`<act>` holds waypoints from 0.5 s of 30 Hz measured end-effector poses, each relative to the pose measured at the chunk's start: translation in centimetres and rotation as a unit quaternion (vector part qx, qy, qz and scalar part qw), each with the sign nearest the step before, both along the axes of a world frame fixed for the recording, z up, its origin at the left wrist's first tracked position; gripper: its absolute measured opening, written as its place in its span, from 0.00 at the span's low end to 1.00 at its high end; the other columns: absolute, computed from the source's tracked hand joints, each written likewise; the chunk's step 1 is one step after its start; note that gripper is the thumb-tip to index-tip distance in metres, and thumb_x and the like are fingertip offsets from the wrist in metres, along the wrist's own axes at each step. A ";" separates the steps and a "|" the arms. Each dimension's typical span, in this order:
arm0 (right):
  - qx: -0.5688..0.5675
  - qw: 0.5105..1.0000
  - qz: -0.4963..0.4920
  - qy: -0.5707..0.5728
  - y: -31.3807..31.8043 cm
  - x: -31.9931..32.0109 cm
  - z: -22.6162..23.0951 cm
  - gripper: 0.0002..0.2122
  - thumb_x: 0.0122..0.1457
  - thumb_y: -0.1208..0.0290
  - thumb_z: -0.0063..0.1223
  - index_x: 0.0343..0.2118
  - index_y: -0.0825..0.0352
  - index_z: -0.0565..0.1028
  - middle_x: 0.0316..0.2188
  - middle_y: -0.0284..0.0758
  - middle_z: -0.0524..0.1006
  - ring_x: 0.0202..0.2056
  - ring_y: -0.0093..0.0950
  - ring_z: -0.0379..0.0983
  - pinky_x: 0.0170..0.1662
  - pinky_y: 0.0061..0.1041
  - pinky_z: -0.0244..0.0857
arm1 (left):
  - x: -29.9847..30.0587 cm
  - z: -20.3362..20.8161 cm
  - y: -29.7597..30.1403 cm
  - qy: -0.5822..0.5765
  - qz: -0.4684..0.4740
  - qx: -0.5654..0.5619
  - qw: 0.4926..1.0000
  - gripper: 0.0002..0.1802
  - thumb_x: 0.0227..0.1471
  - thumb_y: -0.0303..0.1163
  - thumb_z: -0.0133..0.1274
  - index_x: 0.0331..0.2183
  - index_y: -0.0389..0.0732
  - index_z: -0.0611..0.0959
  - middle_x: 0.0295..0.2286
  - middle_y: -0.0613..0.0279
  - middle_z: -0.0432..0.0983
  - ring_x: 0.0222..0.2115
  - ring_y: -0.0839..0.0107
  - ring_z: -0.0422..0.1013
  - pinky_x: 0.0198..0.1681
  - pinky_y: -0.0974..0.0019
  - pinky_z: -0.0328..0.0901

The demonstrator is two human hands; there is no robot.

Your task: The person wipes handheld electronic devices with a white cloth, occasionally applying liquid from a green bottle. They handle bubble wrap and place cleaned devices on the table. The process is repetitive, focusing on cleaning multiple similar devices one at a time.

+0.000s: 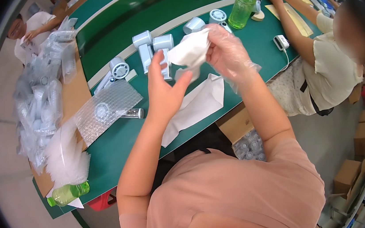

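My right hand (pixel 231 54), in a thin clear plastic glove, pinches a crumpled white cloth (pixel 190 49) above the green table. Bare and with thumb and fingers spread, my left hand (pixel 163 89) hovers just left of the cloth. Behind the hands lie two light blue hair-dryer-shaped devices (pixel 141 40) with round heads, partly covered by my left fingers and the cloth. A larger white sheet (pixel 201 104) is spread on the table below my hands. To the left, a clear bubble-wrap sheet (pixel 113 107) covers a similar device, whose handle end (pixel 134 113) sticks out.
Bubble-wrapped devices (pixel 40 97) are heaped on cardboard at left, beside a foam stack (pixel 64 157). Green bottles stand at the back (pixel 242 7) and lie at front left (pixel 70 194). A co-worker (pixel 328 58) reaches over at right; a green conveyor (pixel 145 11) runs behind.
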State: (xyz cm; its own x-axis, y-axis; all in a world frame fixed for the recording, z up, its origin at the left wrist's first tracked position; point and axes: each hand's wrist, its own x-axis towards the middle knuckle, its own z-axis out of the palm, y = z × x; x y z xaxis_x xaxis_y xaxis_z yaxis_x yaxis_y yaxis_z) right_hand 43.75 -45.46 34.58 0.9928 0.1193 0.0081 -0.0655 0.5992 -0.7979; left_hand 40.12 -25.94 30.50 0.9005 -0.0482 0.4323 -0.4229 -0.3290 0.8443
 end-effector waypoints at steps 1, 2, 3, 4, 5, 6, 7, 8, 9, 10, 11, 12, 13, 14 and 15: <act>-0.005 1.000 -0.001 -0.023 0.0 -0.1 0.3 0.07 0.68 0.71 0.48 0.44 0.66 0.73 0.39 0.33 0.76 0.42 0.23 0.74 0.49 0.25 0.70 | 0.5 0.7 -0.1 0.025 0.001 -0.024 0.999 0.41 0.46 0.36 0.67 0.60 0.40 0.69 0.55 0.49 0.68 0.54 0.54 0.67 0.57 0.54 0.62; -0.010 0.999 -0.002 -0.046 0.1 0.0 0.6 0.07 0.68 0.71 0.48 0.44 0.67 0.73 0.39 0.33 0.76 0.42 0.23 0.75 0.49 0.24 0.70 | 0.7 1.5 0.0 0.004 -0.024 -0.048 0.999 0.37 0.48 0.33 0.65 0.59 0.40 0.69 0.54 0.50 0.70 0.53 0.56 0.68 0.57 0.57 0.62; -0.055 0.997 -0.018 -0.042 0.4 0.1 0.7 0.06 0.68 0.71 0.49 0.44 0.66 0.73 0.38 0.31 0.76 0.40 0.20 0.74 0.46 0.21 0.70 | 0.9 2.3 0.1 -0.015 -0.046 -0.071 0.996 0.34 0.50 0.30 0.63 0.58 0.39 0.70 0.52 0.51 0.71 0.53 0.59 0.68 0.57 0.59 0.62; -0.094 0.995 -0.011 -0.042 0.5 0.1 0.7 0.06 0.68 0.71 0.50 0.43 0.66 0.73 0.37 0.30 0.76 0.39 0.19 0.74 0.45 0.20 0.70 | 1.1 2.9 0.1 -0.034 -0.071 -0.095 0.992 0.30 0.52 0.28 0.60 0.56 0.39 0.71 0.51 0.52 0.73 0.52 0.61 0.69 0.57 0.62 0.62; -0.133 0.990 -0.004 -0.042 0.7 0.0 0.7 0.06 0.68 0.70 0.50 0.43 0.65 0.74 0.36 0.29 0.76 0.38 0.18 0.73 0.43 0.19 0.70 | 1.7 2.8 0.5 -0.048 -0.119 -0.136 0.982 0.27 0.54 0.25 0.58 0.55 0.39 0.71 0.49 0.54 0.74 0.51 0.63 0.70 0.56 0.63 0.63; -0.173 0.984 0.002 -0.043 0.8 0.0 0.9 0.06 0.67 0.70 0.51 0.43 0.65 0.74 0.35 0.28 0.76 0.36 0.17 0.73 0.42 0.18 0.70 | 1.2 2.9 0.9 -0.027 -0.135 -0.186 0.973 0.21 0.56 0.23 0.55 0.52 0.38 0.72 0.46 0.57 0.76 0.48 0.67 0.71 0.54 0.66 0.64; -0.202 0.979 -0.002 -0.024 1.3 -0.6 1.5 0.05 0.67 0.69 0.53 0.41 0.63 0.74 0.32 0.27 0.75 0.33 0.15 0.71 0.38 0.17 0.69 | 0.6 3.1 1.3 -0.006 -0.149 -0.238 0.960 0.16 0.58 0.21 0.52 0.49 0.38 0.73 0.43 0.59 0.77 0.45 0.70 0.72 0.51 0.68 0.65; -0.236 0.971 0.034 -0.018 0.9 -1.1 1.3 0.05 0.67 0.69 0.53 0.41 0.63 0.74 0.31 0.26 0.75 0.32 0.15 0.71 0.38 0.16 0.69 | -0.1 3.1 1.6 0.015 -0.162 -0.290 0.943 0.12 0.60 0.19 0.48 0.45 0.37 0.75 0.40 0.62 0.78 0.42 0.74 0.73 0.49 0.71 0.66; -0.267 0.961 0.069 -0.014 0.3 -1.5 1.1 0.05 0.66 0.69 0.53 0.41 0.63 0.74 0.31 0.26 0.75 0.32 0.14 0.71 0.37 0.16 0.68 | -0.9 3.5 2.5 0.042 -0.169 -0.344 0.923 0.10 0.61 0.20 0.48 0.44 0.37 0.75 0.40 0.63 0.78 0.41 0.76 0.73 0.47 0.72 0.67; -0.298 0.949 0.105 -0.011 -0.1 -1.9 1.1 0.05 0.66 0.69 0.54 0.41 0.63 0.74 0.30 0.26 0.75 0.31 0.14 0.71 0.37 0.16 0.68 | -1.2 3.9 2.9 0.055 -0.154 -0.349 0.923 0.08 0.61 0.21 0.48 0.43 0.37 0.76 0.38 0.63 0.78 0.40 0.77 0.73 0.44 0.72 0.67; -0.299 0.947 0.119 -0.006 0.0 -2.7 1.1 0.09 0.64 0.68 0.57 0.43 0.63 0.74 0.33 0.28 0.75 0.34 0.15 0.71 0.40 0.17 0.68 | -1.5 4.1 3.2 0.069 -0.141 -0.355 0.922 0.06 0.62 0.22 0.48 0.42 0.37 0.76 0.37 0.64 0.77 0.38 0.79 0.73 0.42 0.73 0.67; -0.297 0.945 0.134 -0.004 0.3 -3.5 1.2 0.13 0.61 0.67 0.61 0.45 0.64 0.73 0.35 0.29 0.75 0.37 0.17 0.72 0.42 0.19 0.68 | -1.9 4.6 3.6 0.082 -0.126 -0.358 0.921 0.05 0.63 0.23 0.48 0.40 0.38 0.77 0.35 0.64 0.77 0.36 0.80 0.73 0.40 0.74 0.68; -0.292 0.949 0.115 -0.035 1.3 -5.1 1.9 0.17 0.59 0.65 0.63 0.47 0.64 0.73 0.37 0.30 0.75 0.38 0.18 0.72 0.44 0.21 0.68 | -2.2 4.8 4.3 0.093 -0.124 -0.310 0.938 0.05 0.63 0.23 0.48 0.41 0.37 0.77 0.34 0.65 0.77 0.35 0.80 0.73 0.39 0.73 0.68; -0.286 0.951 0.097 -0.066 2.0 -6.0 2.2 0.21 0.57 0.63 0.66 0.49 0.65 0.72 0.40 0.32 0.76 0.40 0.20 0.72 0.46 0.22 0.68 | -2.5 5.4 4.2 0.099 -0.096 -0.247 0.959 0.03 0.61 0.24 0.50 0.39 0.37 0.77 0.32 0.66 0.77 0.33 0.81 0.72 0.37 0.74 0.67; -0.344 0.921 0.062 -0.172 2.4 -6.3 1.8 0.26 0.53 0.62 0.67 0.52 0.67 0.71 0.43 0.34 0.75 0.42 0.24 0.72 0.49 0.26 0.68 | -2.8 6.1 4.0 0.105 -0.071 -0.181 0.975 0.03 0.60 0.25 0.52 0.37 0.37 0.78 0.30 0.67 0.76 0.31 0.81 0.71 0.35 0.74 0.66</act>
